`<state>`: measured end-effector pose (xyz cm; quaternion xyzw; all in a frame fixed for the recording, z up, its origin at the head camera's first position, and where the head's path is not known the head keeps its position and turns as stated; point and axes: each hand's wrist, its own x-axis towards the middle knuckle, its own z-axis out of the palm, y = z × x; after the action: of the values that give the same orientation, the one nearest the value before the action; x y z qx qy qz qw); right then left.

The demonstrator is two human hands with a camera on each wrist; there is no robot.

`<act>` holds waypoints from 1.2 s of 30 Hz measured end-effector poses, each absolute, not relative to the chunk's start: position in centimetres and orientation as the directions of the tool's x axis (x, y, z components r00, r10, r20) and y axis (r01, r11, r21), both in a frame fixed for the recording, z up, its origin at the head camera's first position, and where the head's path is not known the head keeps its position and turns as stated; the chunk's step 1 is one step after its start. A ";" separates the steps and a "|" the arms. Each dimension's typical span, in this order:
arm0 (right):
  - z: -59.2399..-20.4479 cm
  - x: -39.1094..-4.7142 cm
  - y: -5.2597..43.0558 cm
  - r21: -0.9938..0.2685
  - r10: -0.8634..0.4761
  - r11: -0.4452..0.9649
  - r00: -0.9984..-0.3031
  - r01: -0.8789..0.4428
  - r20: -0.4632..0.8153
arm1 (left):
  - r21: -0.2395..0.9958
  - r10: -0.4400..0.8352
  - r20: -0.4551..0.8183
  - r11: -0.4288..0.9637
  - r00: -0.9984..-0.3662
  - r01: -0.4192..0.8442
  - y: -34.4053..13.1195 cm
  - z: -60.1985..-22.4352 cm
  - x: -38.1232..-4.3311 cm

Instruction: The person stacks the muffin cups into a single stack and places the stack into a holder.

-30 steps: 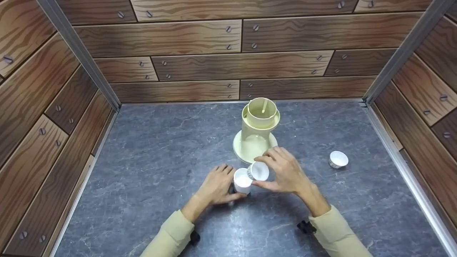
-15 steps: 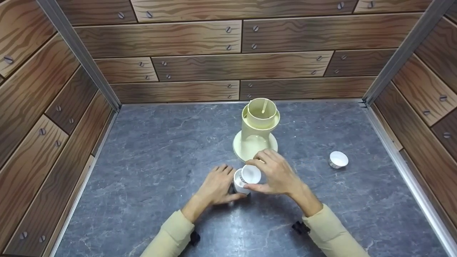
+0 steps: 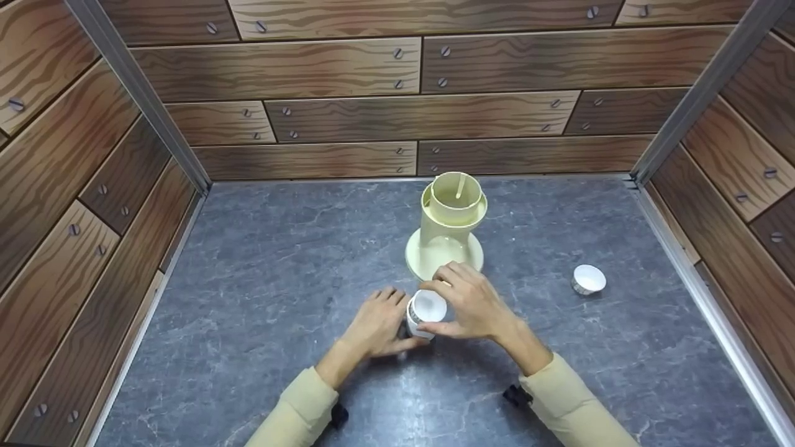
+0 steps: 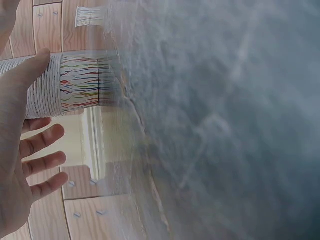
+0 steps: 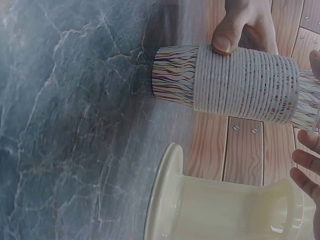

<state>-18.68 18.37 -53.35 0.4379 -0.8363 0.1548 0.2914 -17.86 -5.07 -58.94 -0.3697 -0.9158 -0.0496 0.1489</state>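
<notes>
A tall stack of nested paper cups (image 5: 245, 82), white-rimmed with colourful wavy lines on its lowest cup, stands upright on the table. My left hand (image 3: 376, 323) holds the stack from the left, its thumb against the cups and the other fingers loosely extended in the left wrist view. Above, my right hand (image 3: 473, 303) pinches a single paper cup (image 3: 430, 305) by its rim between thumb and fingers. Its patterned lower part (image 5: 306, 106) sits at the mouth of the stack's top cup. The cup's inside is white and faces up.
Just behind the hands stands a cream cylindrical holder (image 3: 444, 245) with a round base and an inner tube. Another paper cup (image 3: 588, 280) stands alone on the right of the grey marbled table (image 3: 279, 248). Wood-patterned walls (image 3: 348, 118) enclose the back and sides.
My right hand has moved left with its cup, from beside the stack's mouth to over it, and the cup now overlaps the stack's top. The left hand and stack stay put.
</notes>
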 end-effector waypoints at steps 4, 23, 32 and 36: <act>-53.7 -18.7 18.3 0.008 -0.654 0.576 -0.455 -0.817 0.604 | -0.017 0.661 0.308 0.723 -0.684 0.691 -5.1 -59.0 -17.8; -54.9 -18.9 17.9 0.008 -0.683 0.572 -0.471 -0.820 0.558 | -0.037 0.667 0.330 0.716 -0.668 0.697 -5.1 -59.0 -17.8; -55.2 -18.8 17.8 -0.002 -0.684 0.571 -0.477 -0.821 0.552 | -0.033 0.664 0.339 0.717 -0.667 0.697 -5.1 -59.0 -17.7; -55.2 -18.6 18.1 -0.029 -0.677 0.580 -0.501 -0.814 0.539 | -0.013 0.661 0.321 0.719 -0.678 0.694 -5.1 -59.0 -17.7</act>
<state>-18.61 18.10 -55.20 0.4360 -0.8548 0.1411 0.2436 -17.70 -5.11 -58.99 -0.3705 -0.9145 -0.0547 0.1532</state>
